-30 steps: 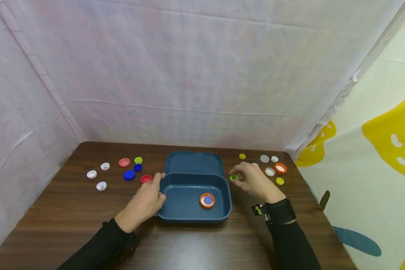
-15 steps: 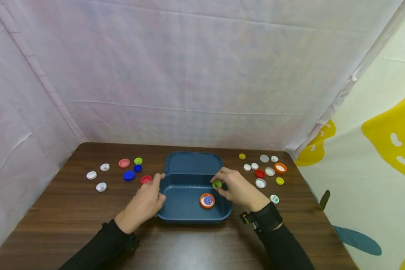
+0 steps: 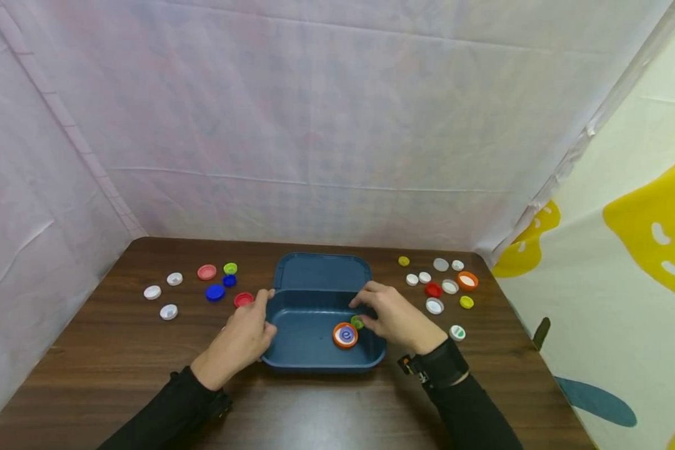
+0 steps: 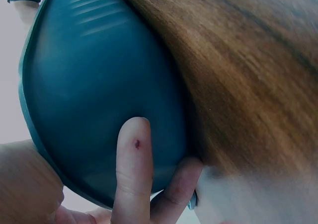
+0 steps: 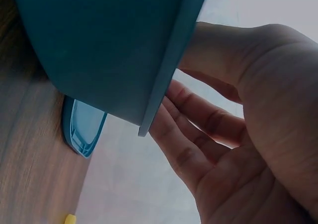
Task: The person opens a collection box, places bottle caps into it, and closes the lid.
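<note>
A dark blue plastic box [image 3: 309,359] stands at the middle of the wooden table, its lid [image 3: 323,272] lying behind it. My left hand [image 3: 242,334] grips the box's left wall; in the left wrist view its fingers [image 4: 134,169] press the wall's outer side. Inside the box lies an orange cap [image 3: 345,345] with a white and purple middle. Beside it is a small green bottle cap [image 3: 357,322], partly covered by the right thumb. My right hand [image 3: 396,317] reaches over the right wall with its fingers apart; the wall hides its fingertips in the right wrist view.
Left of the box lie several loose caps, among them a blue one [image 3: 215,292], a pink one [image 3: 207,271] and a white one [image 3: 169,311]. More are scattered on the right, including a red cap [image 3: 433,289] and an orange cap [image 3: 467,280]. White cloth [image 3: 315,125] hangs behind the table.
My right hand has carried the green cap leftward from the table into the box and let go of it beside the orange cap. The left hand stays on the box wall.
</note>
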Tool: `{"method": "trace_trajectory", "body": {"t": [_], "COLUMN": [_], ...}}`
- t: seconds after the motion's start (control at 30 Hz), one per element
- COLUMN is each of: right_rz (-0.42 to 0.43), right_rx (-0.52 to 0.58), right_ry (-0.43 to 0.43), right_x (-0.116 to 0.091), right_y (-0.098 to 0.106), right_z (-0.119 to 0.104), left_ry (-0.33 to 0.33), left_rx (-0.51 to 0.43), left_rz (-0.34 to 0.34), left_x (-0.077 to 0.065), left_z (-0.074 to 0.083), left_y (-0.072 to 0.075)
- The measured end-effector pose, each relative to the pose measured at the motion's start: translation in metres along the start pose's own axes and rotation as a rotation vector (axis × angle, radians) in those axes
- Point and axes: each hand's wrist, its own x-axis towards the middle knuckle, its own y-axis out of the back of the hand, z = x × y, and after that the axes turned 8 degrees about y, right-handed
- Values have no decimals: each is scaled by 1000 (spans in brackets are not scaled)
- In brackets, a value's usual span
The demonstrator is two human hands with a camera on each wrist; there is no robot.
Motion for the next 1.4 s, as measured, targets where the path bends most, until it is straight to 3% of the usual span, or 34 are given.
{"method": "trace_trajectory", "body": {"t": [0.2, 0.4, 0.6, 0.73, 0.93, 1.1, 1.13, 1.23, 1.33, 1.37, 1.4], "right_rz": [32, 120, 213, 233, 175, 115, 114, 67, 5, -27, -22], "right_rx": [53, 68, 66, 25, -36, -44, -31, -35, -22, -33, -44], "right_ry": [-26, -79, -239, -303, -350, -328, -296, -297, -348, -394, -382], "right_x": [0, -2, -6, -6, 1, 7, 5, 7, 11, 15, 15], "right_y": [0, 7, 20, 25, 29, 31, 23, 12, 3, 8, 1], "right_z": [2, 15, 48, 76, 112, 150, 176, 211, 233, 223, 236], "left_ry": [10, 6, 20, 53, 66, 54, 54, 54, 57, 55, 51], "left_rx": [-6, 7, 4, -5, -5, -1, -2, 4, 2, 4, -1], "left_rz": [-11, -7, -10, -25, -30, -18, -19, -20, -22, -23, -23], "left_x": [-1, 0, 4, 3, 0, 1, 1, 1, -1, -1, 0], "left_z": [1, 0, 2, 2, 2, 3, 3, 3, 3, 3, 3], "left_y": [0, 0, 1, 0, -1, -2, -2, -2, -2, -1, -2]}}
